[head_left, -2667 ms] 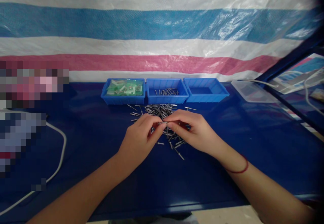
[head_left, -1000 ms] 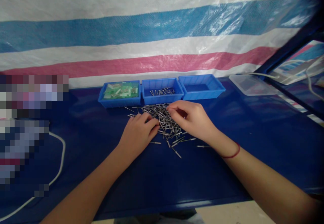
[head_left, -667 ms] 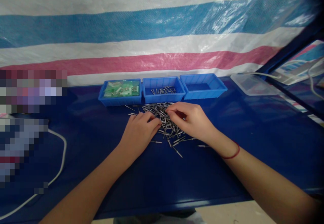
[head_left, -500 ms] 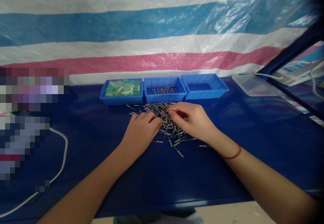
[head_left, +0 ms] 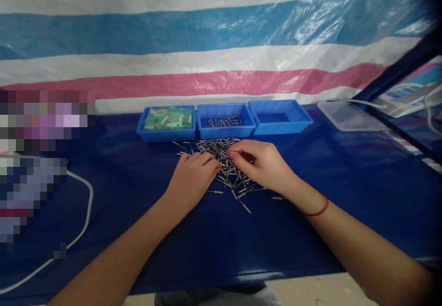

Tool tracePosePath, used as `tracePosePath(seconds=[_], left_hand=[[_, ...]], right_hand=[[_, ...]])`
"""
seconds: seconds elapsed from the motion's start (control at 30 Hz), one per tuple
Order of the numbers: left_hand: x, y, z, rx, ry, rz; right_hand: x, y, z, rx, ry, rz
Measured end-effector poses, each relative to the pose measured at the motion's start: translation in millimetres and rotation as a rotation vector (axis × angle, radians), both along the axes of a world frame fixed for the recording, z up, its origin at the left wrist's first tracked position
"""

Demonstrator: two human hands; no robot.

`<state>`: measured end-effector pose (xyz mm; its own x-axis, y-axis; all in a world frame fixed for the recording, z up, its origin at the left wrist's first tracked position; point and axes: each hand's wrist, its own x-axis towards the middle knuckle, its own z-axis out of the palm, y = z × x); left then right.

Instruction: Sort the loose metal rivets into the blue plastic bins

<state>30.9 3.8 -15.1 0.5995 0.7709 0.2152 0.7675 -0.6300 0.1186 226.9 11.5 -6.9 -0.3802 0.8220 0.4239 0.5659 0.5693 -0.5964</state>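
A loose pile of silver blind rivets point(head_left: 232, 173) lies on the dark blue table point(head_left: 221, 246). My left hand point(head_left: 193, 174) rests at the pile's left side, fingers curled downward and thumb close to them; whatever is under the fingertips is hidden. Over the right part of the pile, my right hand point(head_left: 264, 163) has thumb and index finger closed in a pinch on a blind rivet, which is mostly hidden among the others. Stray rivets lie around the pile's edges, one of them point(head_left: 244, 206) toward the front.
Behind the pile stand three blue bins in a row. The left bin point(head_left: 167, 135) holds a green bag with small parts, the middle bin point(head_left: 226, 133) several rivets, and the right bin point(head_left: 281, 127) shows a bare floor. A clear plastic lid point(head_left: 348, 117) and a white cable point(head_left: 90, 200) lie at the sides.
Both hands keep nearly the same place and pose at the pile. The view has shifted very slightly.
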Motion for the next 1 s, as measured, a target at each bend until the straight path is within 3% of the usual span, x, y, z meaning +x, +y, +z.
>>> tracePosePath(seconds=[0.37, 0.77, 1.0], left_hand=[[-2.4, -0.2, 2.1, 0.000, 0.007, 0.155], [-2.4, -1.3, 2.3, 0.003, 0.014, 0.186], [-2.1, -2.0, 5.8, 0.057, 0.139, 0.178]], right_hand=[[0.1, -0.7, 2.5, 0.009, -0.015, 0.016], [1.1, -0.8, 1.8, 0.012, -0.037, 0.016], [0.2, -1.4, 1.2, 0.015, -0.027, 0.027]])
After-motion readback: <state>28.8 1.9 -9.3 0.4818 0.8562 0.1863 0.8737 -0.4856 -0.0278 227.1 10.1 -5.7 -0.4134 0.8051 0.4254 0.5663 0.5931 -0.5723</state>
